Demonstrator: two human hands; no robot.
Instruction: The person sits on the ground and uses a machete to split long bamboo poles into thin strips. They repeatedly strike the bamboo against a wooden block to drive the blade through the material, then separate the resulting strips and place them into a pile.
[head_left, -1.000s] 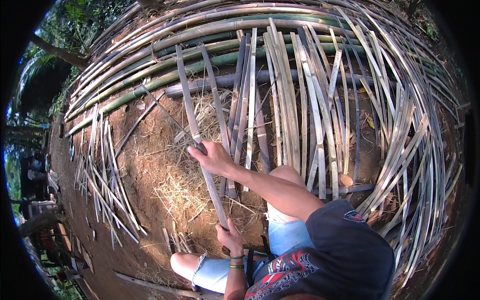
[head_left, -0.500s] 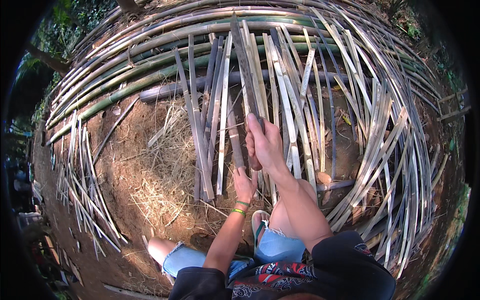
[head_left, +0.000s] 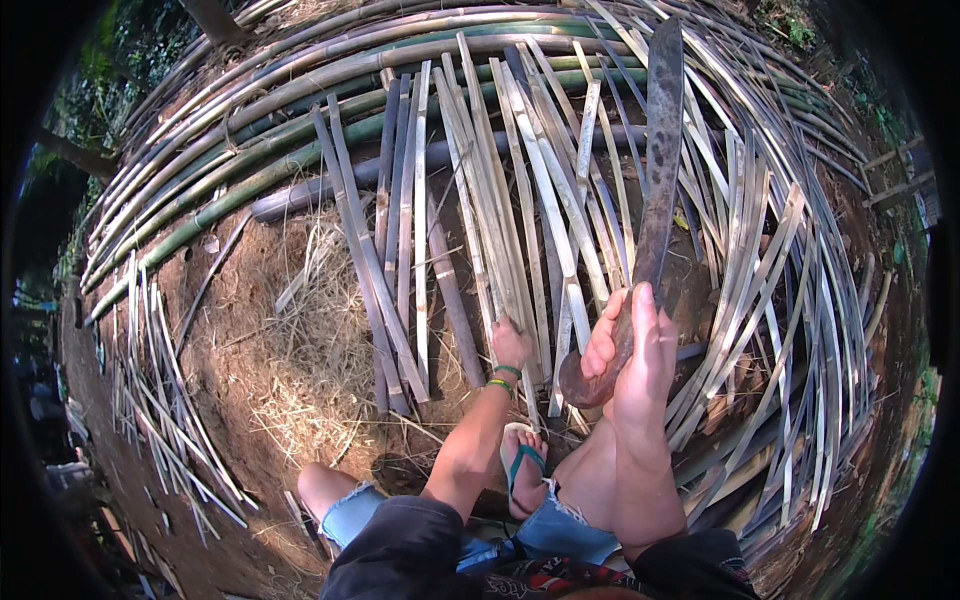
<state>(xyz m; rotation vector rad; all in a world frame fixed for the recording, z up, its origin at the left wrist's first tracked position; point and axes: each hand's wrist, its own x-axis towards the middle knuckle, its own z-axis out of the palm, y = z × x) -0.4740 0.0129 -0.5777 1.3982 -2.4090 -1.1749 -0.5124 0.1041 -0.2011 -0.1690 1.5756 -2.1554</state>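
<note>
A machete (head_left: 662,150) with a long, stained dark blade and a dark handle stands up in my right hand (head_left: 640,365). The fingers wrap round the handle, and the blade points away from me over the pale strips at the right. Further left, my left hand (head_left: 511,345) is closed on the near part of a bamboo strip (head_left: 490,210) in the middle row; its fingertips are mostly hidden. Several split strips lie side by side there, their far ends resting across a dark bamboo pole (head_left: 300,196). A short dark bamboo piece (head_left: 455,300) lies just left of that hand.
Long green bamboo poles (head_left: 225,207) lie stacked across the far side. A big heap of split strips (head_left: 770,300) fans out at the right, with a smaller pile (head_left: 165,390) at the left. Straw-like shavings (head_left: 310,370) cover the soil. My sandalled foot (head_left: 525,470) is near the strips.
My right hand has swung the machete to the right and nearer. My left hand has shifted from beside the dark bamboo piece to the pale strips on its right.
</note>
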